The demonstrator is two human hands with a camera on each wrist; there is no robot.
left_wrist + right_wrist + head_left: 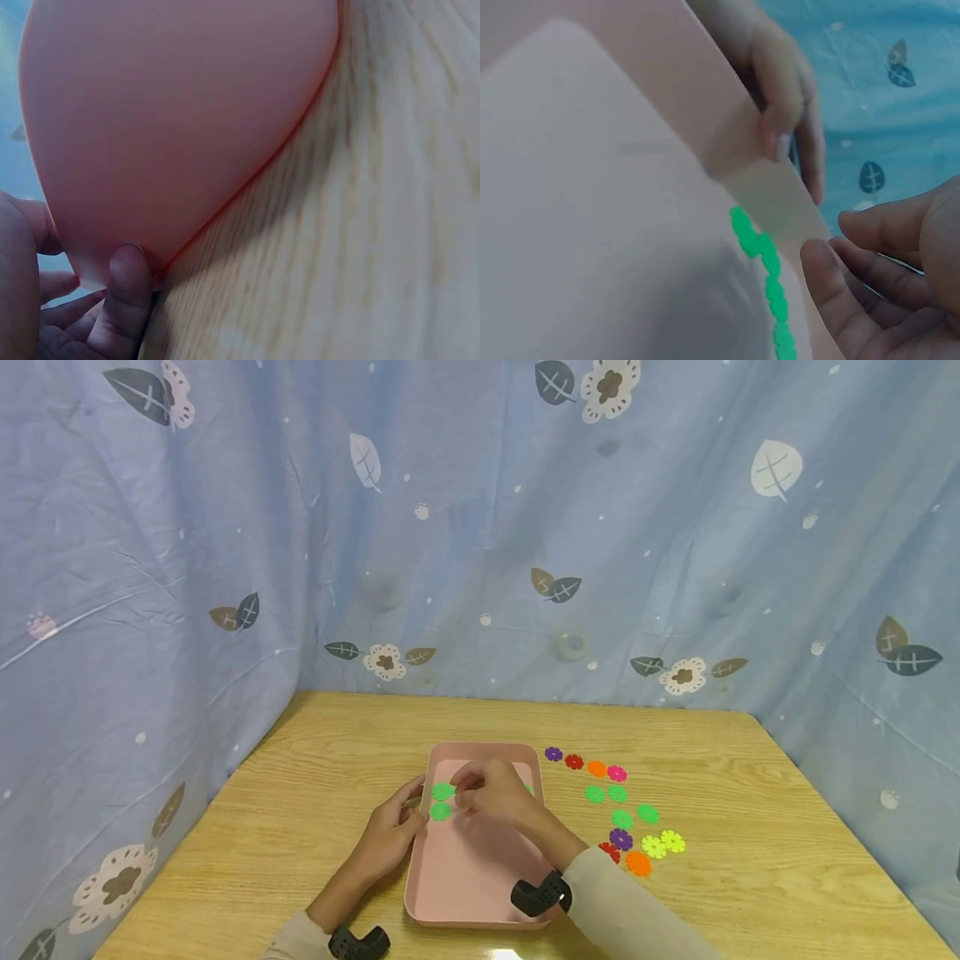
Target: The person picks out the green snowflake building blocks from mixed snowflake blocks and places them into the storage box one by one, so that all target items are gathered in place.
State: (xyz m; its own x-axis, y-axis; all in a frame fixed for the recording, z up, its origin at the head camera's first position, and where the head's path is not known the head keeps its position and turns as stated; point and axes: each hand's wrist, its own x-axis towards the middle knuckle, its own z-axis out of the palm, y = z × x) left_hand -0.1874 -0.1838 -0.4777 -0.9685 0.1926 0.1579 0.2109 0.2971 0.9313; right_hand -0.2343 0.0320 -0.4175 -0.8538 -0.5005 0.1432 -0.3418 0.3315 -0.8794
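Observation:
A pink tray [480, 885] lies on the table, with green snowflake discs [440, 811] inside near its far end. In the right wrist view the green discs [777, 300] form a row on the tray floor, partly hidden by my hand in the head view. At the tray's left side my left hand [390, 835] holds the wall, its thumb [129, 292] against the outside. Above the row hovers my right hand [498, 793], fingers bent loosely, thumb and fingertips apart with nothing between them.
Right of the tray lie loose snowflake discs: purple [553, 754], red [574, 762], orange [638, 863], pink [617, 773], green [622, 819] and yellow [672, 841]. A patterned blue curtain [465, 527] hangs behind the wooden table [750, 860].

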